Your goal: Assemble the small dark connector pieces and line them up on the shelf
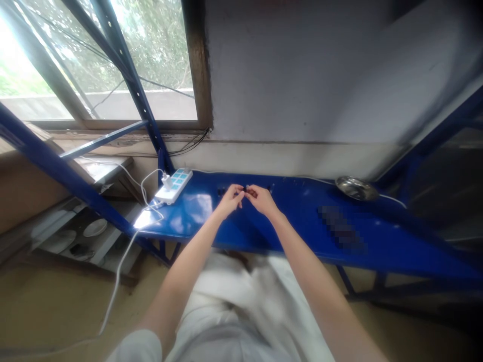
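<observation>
We hold both hands out over the blue table point(302, 211), close together near its middle, with our forearms reaching up to it from below. Our left hand point(231, 200) has its fingers clamped on a small dark piece point(245, 189), and our right hand point(261, 198) pinches the same piece from the other side, thumb and fingers drawn together. The piece sits between our fingertips, too small for us to tell its shape.

Just beyond our left hand we see small dark items point(221, 192) on the table, and beside our right hand a few small, partly clear ones point(270, 189); we cannot tell what they are.

At the left end of the table lies a white power strip point(174, 187), tilted away from us, with a white plug point(166, 181) in it and a white cable point(116, 271) running down to the floor. Well to the right, near the back edge, rests a shiny metal dish point(355, 188); nearer us is a pixelated patch point(341, 229) whose contents we cannot make out. Behind the table we see a pale wall point(302, 75) and, to the left, a window point(162, 50)
</observation>
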A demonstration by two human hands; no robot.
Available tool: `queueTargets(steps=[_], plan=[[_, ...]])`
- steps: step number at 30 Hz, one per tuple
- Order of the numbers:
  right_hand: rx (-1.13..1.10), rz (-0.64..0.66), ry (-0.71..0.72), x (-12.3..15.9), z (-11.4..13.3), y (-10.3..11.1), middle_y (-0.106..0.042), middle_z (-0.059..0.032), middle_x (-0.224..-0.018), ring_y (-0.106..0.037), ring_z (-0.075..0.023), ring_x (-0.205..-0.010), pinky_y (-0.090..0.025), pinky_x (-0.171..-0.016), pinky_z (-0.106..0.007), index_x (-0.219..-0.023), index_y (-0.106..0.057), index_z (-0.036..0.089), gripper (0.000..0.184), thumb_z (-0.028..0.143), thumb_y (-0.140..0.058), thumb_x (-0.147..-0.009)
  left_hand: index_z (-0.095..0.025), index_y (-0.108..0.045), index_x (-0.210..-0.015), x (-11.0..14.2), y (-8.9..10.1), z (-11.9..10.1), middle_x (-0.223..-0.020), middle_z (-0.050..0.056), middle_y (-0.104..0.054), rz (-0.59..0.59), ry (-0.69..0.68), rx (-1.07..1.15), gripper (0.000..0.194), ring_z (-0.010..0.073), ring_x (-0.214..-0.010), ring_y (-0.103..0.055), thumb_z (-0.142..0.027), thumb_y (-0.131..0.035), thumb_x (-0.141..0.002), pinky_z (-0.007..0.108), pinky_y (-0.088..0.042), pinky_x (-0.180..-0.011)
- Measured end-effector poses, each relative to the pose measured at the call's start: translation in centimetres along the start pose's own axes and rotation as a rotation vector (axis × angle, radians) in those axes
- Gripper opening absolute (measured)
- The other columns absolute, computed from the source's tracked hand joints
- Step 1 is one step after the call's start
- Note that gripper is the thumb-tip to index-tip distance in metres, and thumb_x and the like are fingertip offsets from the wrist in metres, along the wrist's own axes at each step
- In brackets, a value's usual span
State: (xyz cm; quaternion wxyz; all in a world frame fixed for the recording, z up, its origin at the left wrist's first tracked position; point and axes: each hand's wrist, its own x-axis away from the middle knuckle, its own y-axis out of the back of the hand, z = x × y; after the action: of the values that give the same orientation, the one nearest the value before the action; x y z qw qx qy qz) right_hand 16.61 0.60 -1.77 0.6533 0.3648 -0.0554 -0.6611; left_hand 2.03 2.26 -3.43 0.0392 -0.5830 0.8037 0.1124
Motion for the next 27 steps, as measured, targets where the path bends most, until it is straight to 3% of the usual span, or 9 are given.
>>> queueTargets(steps=[2, 7, 11, 15, 27], plan=[[-0.002, -0.057, -0.044, 0.0, -0.8, -0.2, -0.061, -0.0028, -0.069, -0.052, -0.0134, -0.060, -0.041, -0.061, -0.027, -0.075, -0.058, 0.017, 0.020, 0.036, -0.052, -0.075, -0.019, -0.044, -0.105, 0.1, -0.5, 1.7, -0.081, -0.002, -0.054, -0.073, -0.013, 0.011, 0.026, 0.0035, -0.048, -0.051, -0.029, -0.051, -0.081, 0.015, -0.035, -0.040], [0.012, -0.241, -0.185, 0.5, -4.5, 0.0, -0.063, -0.0061, -0.073, -0.056, -0.0165, -0.066, -0.043, -0.066, -0.029, -0.076, -0.058, 0.016, 0.029, 0.044, -0.051, -0.073, -0.016, -0.051, -0.091, 1.2, -1.3, 5.1, -0.072, -0.002, -0.056, -0.244, 0.102, -0.083, 0.012, 0.0030, -0.043, -0.045, -0.021, -0.046, -0.081, 0.016, -0.039, -0.045], [0.074, -0.309, -0.308, 1.1, -8.6, 0.7, -0.063, -0.0064, -0.073, -0.056, -0.0165, -0.066, -0.044, -0.066, -0.029, -0.074, -0.059, 0.014, 0.029, 0.042, -0.052, -0.072, -0.015, -0.052, -0.087, 2.5, -1.4, 5.7, -0.067, -0.002, -0.056, -0.255, 0.151, -0.112, 0.012, 0.0048, -0.044, -0.046, -0.019, -0.043, -0.081, 0.017, -0.038, -0.045], [0.202, -0.300, -0.410, 1.1, -11.5, 1.1, -0.065, -0.0075, -0.076, -0.056, -0.0171, -0.066, -0.042, -0.062, -0.027, -0.077, -0.062, 0.014, 0.025, 0.037, -0.052, -0.073, -0.015, -0.055, -0.086, 3.2, -1.4, 5.3, -0.067, 0.000, -0.057, -0.234, 0.159, -0.141, 0.014, 0.0066, -0.050, -0.049, -0.020, -0.043, -0.081, 0.018, -0.040, -0.049], [0.416, -0.223, -0.527, -0.8, -12.8, 0.6, -0.067, -0.0088, -0.089, -0.059, -0.0183, -0.073, -0.041, -0.060, -0.026, -0.091, -0.064, 0.016, 0.025, 0.032, -0.047, -0.081, -0.016, -0.057, -0.084, 3.5, -1.3, 5.2, -0.065, 0.000, -0.057, -0.211, 0.176, -0.162, 0.014, 0.0085, -0.053, -0.051, -0.022, -0.046, -0.079, 0.020, -0.041, -0.052]])
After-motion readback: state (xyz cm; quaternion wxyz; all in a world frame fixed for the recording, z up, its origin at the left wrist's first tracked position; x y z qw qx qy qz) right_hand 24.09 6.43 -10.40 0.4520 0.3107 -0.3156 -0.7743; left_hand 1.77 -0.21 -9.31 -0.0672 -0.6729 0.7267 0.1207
